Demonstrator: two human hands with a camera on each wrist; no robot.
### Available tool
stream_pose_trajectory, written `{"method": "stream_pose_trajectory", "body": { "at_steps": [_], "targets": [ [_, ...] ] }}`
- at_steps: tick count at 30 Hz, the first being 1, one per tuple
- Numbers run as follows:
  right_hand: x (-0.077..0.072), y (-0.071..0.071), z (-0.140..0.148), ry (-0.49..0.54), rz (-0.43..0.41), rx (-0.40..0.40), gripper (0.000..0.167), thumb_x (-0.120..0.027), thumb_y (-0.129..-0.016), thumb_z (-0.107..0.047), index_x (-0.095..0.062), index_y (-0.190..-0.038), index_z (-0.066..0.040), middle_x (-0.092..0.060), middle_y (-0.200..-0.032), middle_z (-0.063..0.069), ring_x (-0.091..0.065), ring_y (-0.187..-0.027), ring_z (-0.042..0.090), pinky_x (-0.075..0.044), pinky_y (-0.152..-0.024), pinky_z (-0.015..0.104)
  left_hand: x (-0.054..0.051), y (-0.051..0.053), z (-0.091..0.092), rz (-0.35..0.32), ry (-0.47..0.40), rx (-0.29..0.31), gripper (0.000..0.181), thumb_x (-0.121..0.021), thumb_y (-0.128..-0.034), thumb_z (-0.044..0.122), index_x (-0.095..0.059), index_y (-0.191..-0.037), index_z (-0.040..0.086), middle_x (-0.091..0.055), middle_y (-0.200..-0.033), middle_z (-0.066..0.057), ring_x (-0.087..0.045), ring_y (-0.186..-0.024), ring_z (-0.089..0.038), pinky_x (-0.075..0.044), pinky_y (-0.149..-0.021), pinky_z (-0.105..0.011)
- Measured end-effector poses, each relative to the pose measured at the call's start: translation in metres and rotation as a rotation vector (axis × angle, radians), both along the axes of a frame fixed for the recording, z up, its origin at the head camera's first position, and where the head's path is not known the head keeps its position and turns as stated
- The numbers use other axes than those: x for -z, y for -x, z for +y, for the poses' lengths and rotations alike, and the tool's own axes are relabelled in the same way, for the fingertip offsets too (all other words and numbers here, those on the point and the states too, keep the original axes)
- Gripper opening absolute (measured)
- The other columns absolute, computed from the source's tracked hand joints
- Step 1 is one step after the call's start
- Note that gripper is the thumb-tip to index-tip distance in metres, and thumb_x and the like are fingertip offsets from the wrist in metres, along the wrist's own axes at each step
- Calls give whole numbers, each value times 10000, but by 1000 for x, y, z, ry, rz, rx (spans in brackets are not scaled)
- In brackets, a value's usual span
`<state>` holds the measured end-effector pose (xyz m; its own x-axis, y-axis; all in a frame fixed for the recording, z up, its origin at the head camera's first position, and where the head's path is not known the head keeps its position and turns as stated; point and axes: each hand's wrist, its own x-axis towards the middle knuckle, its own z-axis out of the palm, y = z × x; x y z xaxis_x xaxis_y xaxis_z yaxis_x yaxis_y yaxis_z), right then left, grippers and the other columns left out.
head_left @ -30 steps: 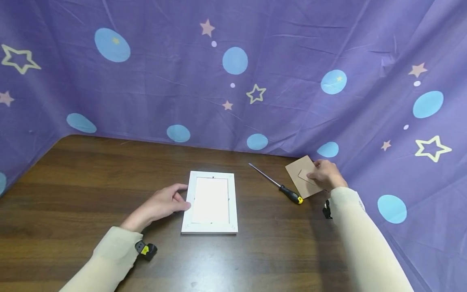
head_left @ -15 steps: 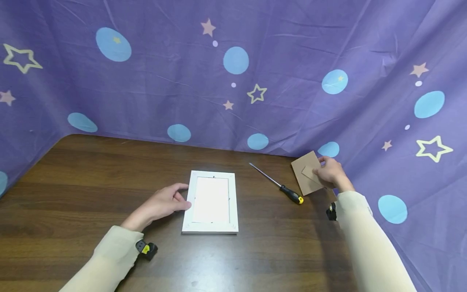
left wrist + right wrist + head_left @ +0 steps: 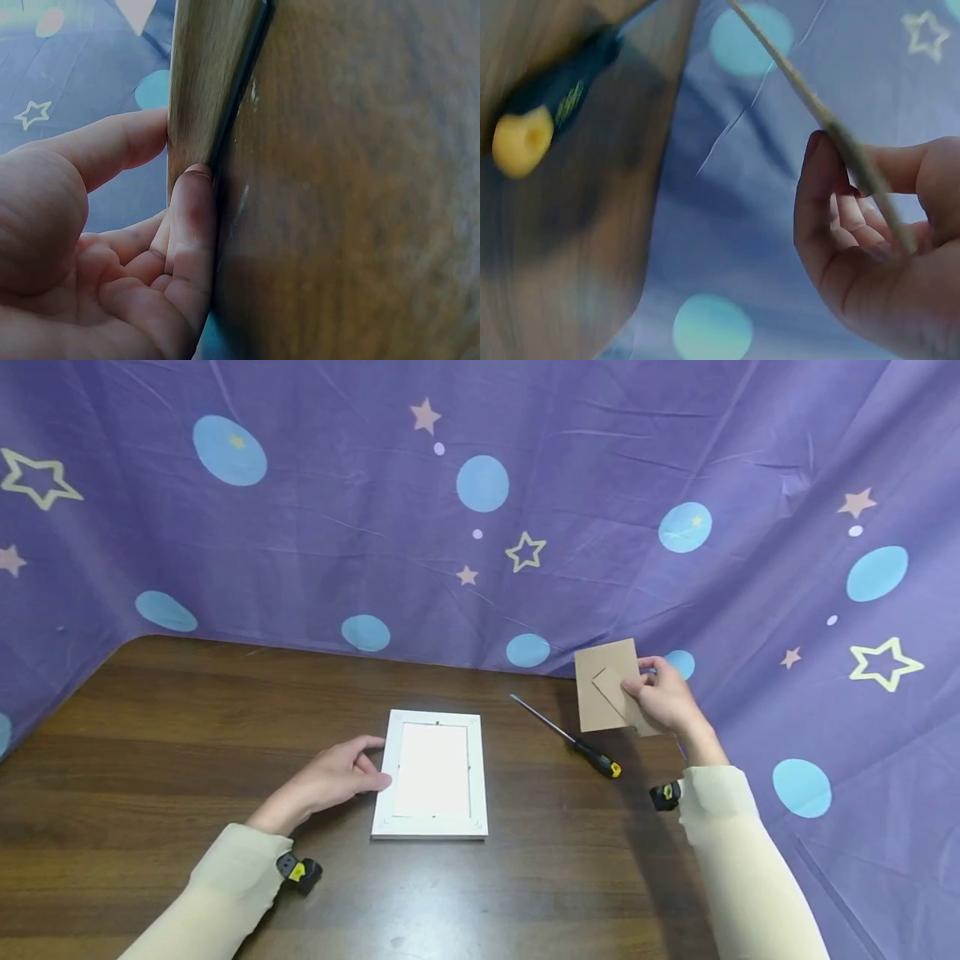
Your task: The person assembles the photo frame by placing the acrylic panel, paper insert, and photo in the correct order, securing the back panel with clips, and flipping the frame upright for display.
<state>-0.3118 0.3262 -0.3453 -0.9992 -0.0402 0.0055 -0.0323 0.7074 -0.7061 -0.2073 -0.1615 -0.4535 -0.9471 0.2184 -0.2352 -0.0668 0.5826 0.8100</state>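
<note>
A white picture frame (image 3: 382, 810) lies on the table around a pale, blank middle. At its left edge, my left hand (image 3: 330, 781) has the thumb on top and a finger against the side, pinching the rim; the left wrist view shows the fingers (image 3: 191, 225) on the frame's side (image 3: 206, 75). My right hand (image 3: 667, 697) holds a brown backing board (image 3: 606, 656) with a stand flap, raised above the table at the right. Edge-on in the right wrist view, the board (image 3: 780, 60) passes between thumb and fingers of the right hand (image 3: 870, 240).
A screwdriver (image 3: 596, 758) with a black and yellow handle lies between frame and board, its tip pointing back left. Behind the brown wooden table (image 3: 225, 718) hangs a purple curtain (image 3: 337, 510) with stars and dots, which also closes in the right side.
My right hand has lifted the backing board off the table's right side and turned it more upright, moving it slightly left. The left hand and the frame stay where they were.
</note>
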Motion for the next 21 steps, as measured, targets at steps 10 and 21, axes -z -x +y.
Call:
{"method": "stream_pose_trajectory", "body": {
  "at_steps": [10,21],
  "targets": [
    [7,-27,-62,449,-56,-58,497,-631,-1043,-93,-415,-1464,56,-696,-876,-14,-717,-693,112,-610,-617,308,0,0,0,-23,9,-3,787,-804,-942,309,-437,-1580,29,-689,-1046,-87,-629,-903,-224,-512,-748,-344],
    [43,-45,-126,567,-88,-110,377,-646,-1005,-14,-485,-1343,30,-663,-854,-11,-681,-741,125,-573,-656,273,-2,-1,-1,-14,-15,11,802,-810,-942,298,-425,-1582,7,-689,-1041,-89,-621,-897,-224,-508,-742,-350]
  ]
}}
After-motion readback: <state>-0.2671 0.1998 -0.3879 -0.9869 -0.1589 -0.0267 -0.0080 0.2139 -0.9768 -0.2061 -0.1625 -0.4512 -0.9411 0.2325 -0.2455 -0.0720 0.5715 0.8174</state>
